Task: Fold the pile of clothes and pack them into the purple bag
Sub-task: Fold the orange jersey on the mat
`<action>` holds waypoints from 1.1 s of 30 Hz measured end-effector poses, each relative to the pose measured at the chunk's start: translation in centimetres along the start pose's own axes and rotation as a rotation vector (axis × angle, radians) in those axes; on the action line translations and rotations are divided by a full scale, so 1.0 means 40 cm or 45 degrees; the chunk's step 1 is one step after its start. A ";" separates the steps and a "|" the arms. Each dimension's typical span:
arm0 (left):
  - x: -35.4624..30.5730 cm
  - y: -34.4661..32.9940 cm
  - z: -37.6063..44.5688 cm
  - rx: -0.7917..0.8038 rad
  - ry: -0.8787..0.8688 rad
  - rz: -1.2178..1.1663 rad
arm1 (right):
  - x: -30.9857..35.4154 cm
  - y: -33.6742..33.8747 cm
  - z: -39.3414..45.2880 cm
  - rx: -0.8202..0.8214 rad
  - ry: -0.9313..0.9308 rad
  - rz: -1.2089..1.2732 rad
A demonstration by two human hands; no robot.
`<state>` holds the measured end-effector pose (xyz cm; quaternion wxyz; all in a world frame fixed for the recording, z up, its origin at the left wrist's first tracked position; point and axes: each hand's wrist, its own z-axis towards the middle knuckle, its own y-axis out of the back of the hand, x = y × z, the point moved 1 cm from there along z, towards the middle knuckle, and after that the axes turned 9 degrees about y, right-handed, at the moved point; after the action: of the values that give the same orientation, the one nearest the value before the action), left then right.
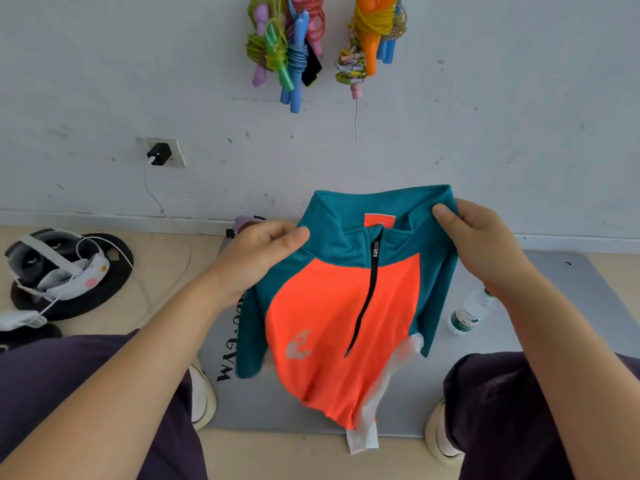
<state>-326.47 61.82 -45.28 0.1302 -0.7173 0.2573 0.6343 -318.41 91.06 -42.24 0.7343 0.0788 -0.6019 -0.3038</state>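
- One fleece pullover [341, 306]: teal shoulders, orange front, black half-zip.
- Left hand [263, 251] and right hand [485, 237] each pinch a shoulder.
- One grey mat [502, 341] lies beneath.

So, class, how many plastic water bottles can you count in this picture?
1. The water bottle lies on the grey mat, right of the orange and teal top. Others may be hidden behind it.

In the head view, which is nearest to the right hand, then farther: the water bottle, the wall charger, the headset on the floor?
From the right hand:
1. Water bottle, just below it on the grey mat.
2. Wall charger, upper left, in the socket.
3. Headset, far left on the floor.
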 end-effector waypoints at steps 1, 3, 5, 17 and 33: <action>-0.004 0.002 -0.003 0.015 0.038 0.002 | 0.002 0.000 -0.001 -0.007 0.002 0.042; -0.010 0.012 -0.008 0.022 0.084 -0.020 | 0.008 -0.001 -0.003 -0.008 -0.025 0.197; -0.016 0.019 -0.012 0.046 0.046 0.015 | 0.011 -0.002 -0.006 -0.006 -0.039 0.290; -0.023 0.049 -0.005 -0.444 -0.194 0.379 | 0.015 -0.022 -0.034 1.079 -0.271 0.067; -0.015 0.111 -0.045 0.477 0.271 0.233 | -0.002 0.015 -0.042 1.178 -0.244 0.090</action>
<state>-327.38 57.33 -43.80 0.1752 -0.7172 0.4468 0.5053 -316.65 91.17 -42.44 0.5733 0.3487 -0.7413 0.0156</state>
